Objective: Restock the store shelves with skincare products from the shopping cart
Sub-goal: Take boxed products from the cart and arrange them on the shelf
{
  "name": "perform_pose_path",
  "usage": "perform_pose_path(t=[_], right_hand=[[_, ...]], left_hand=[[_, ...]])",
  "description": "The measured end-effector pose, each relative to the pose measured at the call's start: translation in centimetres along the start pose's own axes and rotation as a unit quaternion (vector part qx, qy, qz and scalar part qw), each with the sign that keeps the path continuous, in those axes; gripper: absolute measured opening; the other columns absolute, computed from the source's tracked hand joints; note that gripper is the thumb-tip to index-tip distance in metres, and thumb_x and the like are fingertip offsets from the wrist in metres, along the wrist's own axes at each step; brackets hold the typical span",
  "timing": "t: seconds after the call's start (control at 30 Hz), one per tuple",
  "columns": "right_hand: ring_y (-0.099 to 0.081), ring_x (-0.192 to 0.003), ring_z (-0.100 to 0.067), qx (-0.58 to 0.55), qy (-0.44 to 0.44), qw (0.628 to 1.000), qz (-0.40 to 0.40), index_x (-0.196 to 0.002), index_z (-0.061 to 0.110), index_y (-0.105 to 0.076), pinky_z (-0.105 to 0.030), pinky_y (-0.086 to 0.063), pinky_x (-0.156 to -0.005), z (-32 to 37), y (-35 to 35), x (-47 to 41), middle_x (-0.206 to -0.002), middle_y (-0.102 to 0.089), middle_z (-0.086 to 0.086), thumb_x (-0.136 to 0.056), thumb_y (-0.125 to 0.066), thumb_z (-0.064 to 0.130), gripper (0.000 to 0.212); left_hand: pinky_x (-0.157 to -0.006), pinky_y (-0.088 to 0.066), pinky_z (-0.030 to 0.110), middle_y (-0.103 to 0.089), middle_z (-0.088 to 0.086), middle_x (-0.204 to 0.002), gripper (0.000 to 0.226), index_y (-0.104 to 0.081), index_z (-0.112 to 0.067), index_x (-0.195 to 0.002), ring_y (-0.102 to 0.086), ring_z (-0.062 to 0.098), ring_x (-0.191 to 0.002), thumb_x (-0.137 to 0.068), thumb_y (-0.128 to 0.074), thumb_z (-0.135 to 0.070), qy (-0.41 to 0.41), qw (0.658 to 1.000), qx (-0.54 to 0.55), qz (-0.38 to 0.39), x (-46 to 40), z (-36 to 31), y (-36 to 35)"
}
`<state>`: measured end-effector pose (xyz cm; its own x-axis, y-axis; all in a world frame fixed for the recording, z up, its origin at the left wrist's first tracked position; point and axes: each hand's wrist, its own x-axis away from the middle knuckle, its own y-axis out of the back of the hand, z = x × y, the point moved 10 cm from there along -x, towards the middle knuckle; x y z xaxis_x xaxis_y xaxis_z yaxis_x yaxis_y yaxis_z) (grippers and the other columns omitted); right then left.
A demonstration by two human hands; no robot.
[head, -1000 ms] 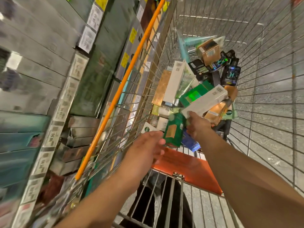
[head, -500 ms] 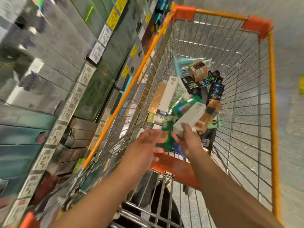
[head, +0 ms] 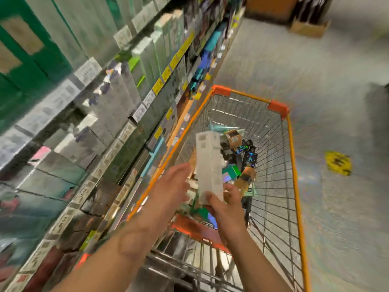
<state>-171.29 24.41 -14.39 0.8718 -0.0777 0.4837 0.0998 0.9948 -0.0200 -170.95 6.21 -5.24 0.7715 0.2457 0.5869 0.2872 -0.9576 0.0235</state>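
Note:
My right hand [head: 224, 205] grips the lower end of a long white box [head: 208, 165] and holds it upright above the shopping cart [head: 291, 157]. A green box seems tucked under the same hand, mostly hidden. My left hand [head: 171, 186] is open just left of the white box, fingers spread, holding nothing. Several skincare boxes [head: 242, 163] lie in a heap at the cart's bottom. The store shelves [head: 117, 98] run along the left, packed with pale and green boxes behind price tags.
The cart has an orange rim and an orange seat flap [head: 195, 228] near me. A yellow floor mark [head: 337, 162] lies on the grey floor to the right. A cardboard box [head: 308, 28] stands at the far end of the aisle.
My right hand has lifted the white box up out of the cart's heap and turned it upright. The view has swung up toward the shelves and aisle. My left hand has stayed open beside it.

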Motion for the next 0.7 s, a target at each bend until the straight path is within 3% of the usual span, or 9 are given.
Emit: perform_pose_path(t=[0.07, 0.17, 0.27, 0.33, 0.4, 0.47, 0.53, 0.7], right_hand=[[-0.074, -0.09, -0.019, 0.053, 0.041, 0.998, 0.021, -0.105, 0.032, -0.058, -0.052, -0.062, -0.084, 2.7, -1.6, 2.5, -0.101, -0.071, 0.009, -0.065, -0.082, 0.044, 0.048], [-0.074, -0.093, -0.025, 0.035, 0.06, 0.995, 0.072, -0.103, 0.036, -0.057, -0.058, -0.061, -0.079, 4.6, -4.6, 5.0, -0.11, -0.069, 0.0, -0.068, -0.087, 0.036, 0.046], [-0.072, -0.096, -0.02, 0.043, 0.099, 0.988, 0.112, -0.101, 0.041, -0.057, -0.052, -0.064, -0.073, 6.5, -7.3, 7.3, -0.109, -0.067, 0.004, -0.077, -0.087, 0.021, 0.043], [-0.069, -0.1, -0.017, 0.076, 0.155, 0.977, 0.123, -0.097, 0.045, -0.057, -0.041, -0.063, -0.075, 7.9, -8.7, 8.5, -0.104, -0.066, 0.01, -0.076, -0.088, 0.014, 0.048], [-0.065, -0.107, -0.014, 0.11, 0.2, 0.965, 0.128, -0.098, 0.047, -0.057, -0.04, -0.062, -0.08, 9.3, -9.9, 9.7, -0.107, -0.063, 0.01, -0.074, -0.089, 0.014, 0.052], [-0.057, -0.117, -0.008, 0.166, 0.274, 0.939, 0.123, -0.103, 0.048, -0.057, -0.033, -0.058, -0.089, 11.0, -10.9, 10.9, -0.118, -0.054, 0.01, -0.072, -0.092, 0.02, 0.055], [-0.049, -0.122, 0.001, 0.216, 0.356, 0.901, 0.121, -0.104, 0.049, -0.056, -0.02, -0.05, -0.098, 12.9, -11.9, 12.4, -0.126, -0.045, 0.015, -0.072, -0.093, 0.019, 0.058], [-0.04, -0.127, 0.011, 0.269, 0.449, 0.844, 0.118, -0.108, 0.067, -0.046, -0.003, -0.036, -0.097, 15.3, -14.6, 15.2, -0.136, -0.034, 0.028, -0.079, -0.088, 0.012, 0.074]], left_hand=[[-0.075, -0.054, 0.032, -0.073, -0.007, -0.112, 0.016, -0.069, -0.039, -0.113, -0.067, 0.015, -0.099, -0.1, -0.06, -0.043, -0.035, 0.999, 0.007, -0.009, 0.6, -1.7, 1.7], [-0.076, -0.057, 0.031, -0.071, -0.015, -0.119, 0.034, -0.055, -0.043, -0.138, -0.068, 0.008, -0.106, -0.105, -0.05, -0.043, -0.085, 0.996, 0.029, -0.004, 1.4, -3.8, 4.3], [-0.071, -0.058, 0.034, -0.073, -0.009, -0.114, 0.05, -0.032, -0.039, -0.156, -0.071, 0.007, -0.086, -0.108, -0.043, -0.044, -0.141, 0.989, 0.021, -0.04, 2.7, -6.2, 7.7], [-0.078, -0.056, 0.038, -0.076, -0.015, -0.1, 0.05, -0.023, -0.046, -0.156, -0.073, 0.005, -0.074, -0.108, -0.04, -0.046, -0.16, 0.983, 0.05, -0.077, 3.9, -7.0, 10.5], [-0.087, -0.058, 0.045, -0.076, -0.017, -0.103, 0.037, -0.038, -0.05, -0.144, -0.075, 0.007, -0.078, -0.107, -0.04, -0.051, -0.145, 0.978, 0.116, -0.096, 4.7, -7.1, 13.0], [-0.078, -0.062, 0.047, -0.068, -0.006, -0.126, 0.028, -0.055, -0.047, -0.127, -0.074, 0.016, -0.1, -0.103, -0.045, -0.057, -0.125, 0.972, 0.171, -0.105, 5.5, -7.0, 15.2], [-0.064, -0.061, 0.036, -0.069, 0.002, -0.12, 0.034, -0.063, -0.034, -0.122, -0.072, 0.019, -0.103, -0.101, -0.049, -0.057, -0.123, 0.964, 0.201, -0.12, 6.4, -7.1, 17.4], [-0.067, -0.061, 0.035, -0.074, 0.004, -0.117, 0.035, -0.068, -0.025, -0.123, -0.072, 0.018, -0.103, -0.102, -0.052, -0.049, -0.155, 0.951, 0.236, -0.128, 8.8, -7.8, 21.1]])
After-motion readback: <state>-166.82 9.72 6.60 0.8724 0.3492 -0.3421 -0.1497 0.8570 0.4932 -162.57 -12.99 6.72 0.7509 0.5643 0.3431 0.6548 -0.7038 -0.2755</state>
